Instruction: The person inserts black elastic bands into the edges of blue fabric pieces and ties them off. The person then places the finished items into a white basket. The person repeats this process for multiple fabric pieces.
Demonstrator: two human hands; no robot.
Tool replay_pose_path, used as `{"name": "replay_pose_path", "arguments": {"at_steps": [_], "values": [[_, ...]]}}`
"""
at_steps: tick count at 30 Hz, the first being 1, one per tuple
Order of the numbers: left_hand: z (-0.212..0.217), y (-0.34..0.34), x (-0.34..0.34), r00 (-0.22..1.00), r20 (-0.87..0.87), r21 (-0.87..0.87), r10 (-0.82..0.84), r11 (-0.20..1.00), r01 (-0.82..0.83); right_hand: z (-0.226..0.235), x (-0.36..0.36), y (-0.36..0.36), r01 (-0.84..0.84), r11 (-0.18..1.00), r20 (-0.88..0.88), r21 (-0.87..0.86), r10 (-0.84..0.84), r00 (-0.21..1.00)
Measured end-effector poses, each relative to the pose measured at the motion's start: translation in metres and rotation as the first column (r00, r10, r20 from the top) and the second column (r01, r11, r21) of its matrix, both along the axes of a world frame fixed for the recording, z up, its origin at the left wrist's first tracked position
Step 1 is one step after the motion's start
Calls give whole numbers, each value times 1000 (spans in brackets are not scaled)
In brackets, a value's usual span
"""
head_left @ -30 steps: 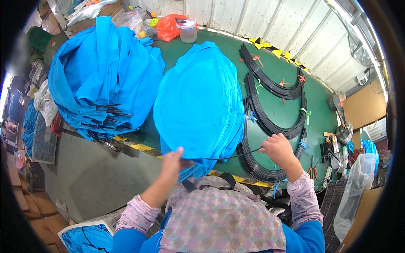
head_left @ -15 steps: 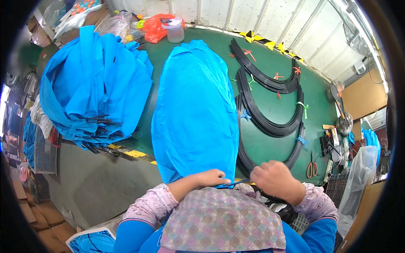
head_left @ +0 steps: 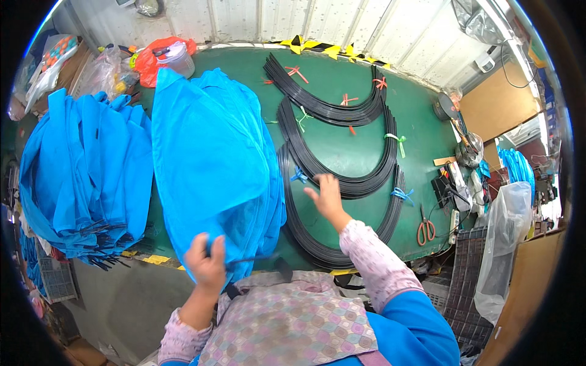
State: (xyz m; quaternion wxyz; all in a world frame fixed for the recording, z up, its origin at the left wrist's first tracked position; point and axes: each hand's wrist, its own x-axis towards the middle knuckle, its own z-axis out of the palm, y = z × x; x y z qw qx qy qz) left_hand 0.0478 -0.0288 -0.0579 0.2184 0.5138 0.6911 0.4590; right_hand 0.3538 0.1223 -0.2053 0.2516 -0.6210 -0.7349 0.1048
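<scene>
Beside a blue pile [head_left: 91, 171], blue fabric [head_left: 213, 152] lies on the bench [head_left: 424, 134], the left hand [head_left: 206, 263] at its near end, that grip too blurred to judge. Further right, the right hand [head_left: 330, 198], grip open, is above black strips [head_left: 369, 185].

Rods [head_left: 360, 188] lie between fabric [head_left: 207, 146] and scissors [head_left: 425, 221] (all on table [head_left: 421, 122]).

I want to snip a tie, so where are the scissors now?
In the head view, the scissors lie toward the right on the green table, near its front edge, between the nearest black bundle and the white power strip.
</scene>
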Motion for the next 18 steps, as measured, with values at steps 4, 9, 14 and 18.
{"name": "replay_pose_path", "arguments": {"at_steps": [4,9,14,18], "values": [[50,-22,5,990,-140,459,9,887,57,-29,27,41,96,990,328,-100,-58,943],[-24,9,15,953,-236,-28,-190,982,189,-15,38,55,-261,949,361,-174,309,880],[-100,47,0,962,266,-175,-61,978,111,75,17,-4,-247,969,-69,5,247,967],[-99,82,-3,864,500,-216,57,974,60,147,13,-115,-441,897,-82,6,440,894]]}}
